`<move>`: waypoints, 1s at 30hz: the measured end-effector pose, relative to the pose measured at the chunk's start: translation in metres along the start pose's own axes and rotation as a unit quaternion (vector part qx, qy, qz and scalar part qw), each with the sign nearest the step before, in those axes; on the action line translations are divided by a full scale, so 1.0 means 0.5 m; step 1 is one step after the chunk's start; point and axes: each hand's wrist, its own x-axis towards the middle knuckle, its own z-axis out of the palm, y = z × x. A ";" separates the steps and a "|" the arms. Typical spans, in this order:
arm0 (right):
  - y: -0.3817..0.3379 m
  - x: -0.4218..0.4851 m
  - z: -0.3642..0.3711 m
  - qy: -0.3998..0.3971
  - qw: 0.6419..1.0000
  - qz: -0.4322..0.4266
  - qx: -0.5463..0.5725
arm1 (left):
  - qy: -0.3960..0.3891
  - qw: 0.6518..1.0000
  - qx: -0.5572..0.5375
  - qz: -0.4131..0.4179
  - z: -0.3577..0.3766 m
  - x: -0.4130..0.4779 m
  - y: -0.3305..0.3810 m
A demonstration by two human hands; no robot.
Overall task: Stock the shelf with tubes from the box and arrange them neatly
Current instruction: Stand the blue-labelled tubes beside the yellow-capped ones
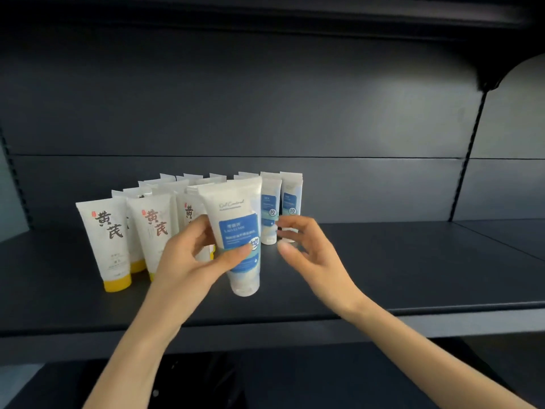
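Note:
My left hand [196, 262] grips a white tube with a blue label [239, 231], cap down, its clear cap at or just above the dark shelf [383, 270]. My right hand [306, 246] hovers just right of that tube, fingers loosely curled and holding nothing. Behind it stand two rows of the same blue-label tubes [290, 202]. To the left stand several white tubes with yellow caps [107, 240] in rows running back toward the shelf's rear panel.
The shelf's front lip [413, 323] runs across below my wrists. A slotted upright [469, 149] divides this bay from another to the right. A shelf overhead casts shadow along the top. Below the lip the space is dark and unclear.

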 end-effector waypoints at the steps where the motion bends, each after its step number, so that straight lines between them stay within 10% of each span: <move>1: -0.003 -0.017 0.010 -0.025 1.000 -0.003 -0.005 | -0.009 1.000 0.006 0.005 0.005 -0.002 0.001; 19: 0.001 0.009 0.100 -0.042 0.999 -0.013 -0.006 | 0.032 0.990 0.133 0.021 -0.049 -0.064 -0.033; 24: 0.040 0.113 0.087 0.023 0.997 0.027 -0.074 | 0.002 0.866 0.500 0.010 -0.110 -0.100 -0.089; 30: 0.132 0.197 0.097 0.078 0.977 0.109 -0.165 | -0.020 0.816 0.576 -0.046 -0.142 -0.128 -0.131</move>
